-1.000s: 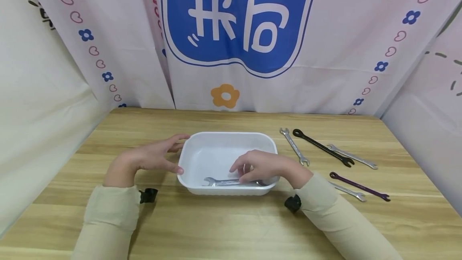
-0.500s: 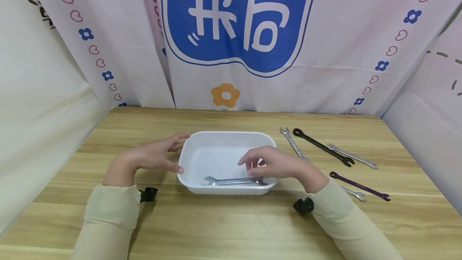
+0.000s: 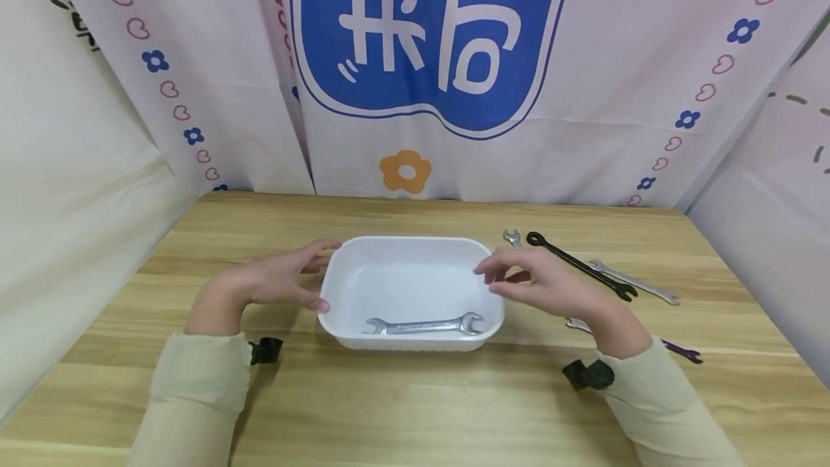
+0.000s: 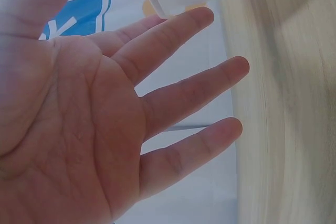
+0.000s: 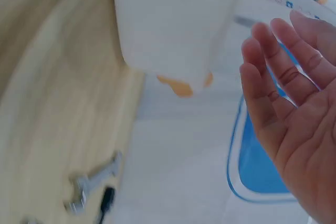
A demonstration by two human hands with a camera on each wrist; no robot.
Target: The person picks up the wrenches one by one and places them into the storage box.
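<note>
A white plastic tub [image 3: 402, 344] sits mid-table in the head view. Along its near inner side lies a silver open-ended wrench [image 3: 424, 326]. My left hand [image 3: 275, 281] rests at the tub's left side, its thumb tip and forefinger right at the rim; in the left wrist view the fingers [image 4: 197, 87] are straight and spread. Over the tub's right rim hovers my right hand [image 3: 547, 283], fingers loosely bent around nothing. Its bare palm shows in the right wrist view, beside the tub's outer wall [image 5: 168, 19].
Right of the tub lie a black wrench [image 3: 577, 263], two silver wrenches [image 3: 512, 237] behind and beside it, and a purple wrench [image 3: 684, 353] partly hidden by my right arm. Another silver wrench [image 3: 577, 324] pokes out there. A printed cloth [image 3: 551, 164] hangs behind the table.
My right hand has moved right and up, from over the wrench inside the tub to the right rim. The wrench lies where it was, now fully uncovered. The left hand stays put.
</note>
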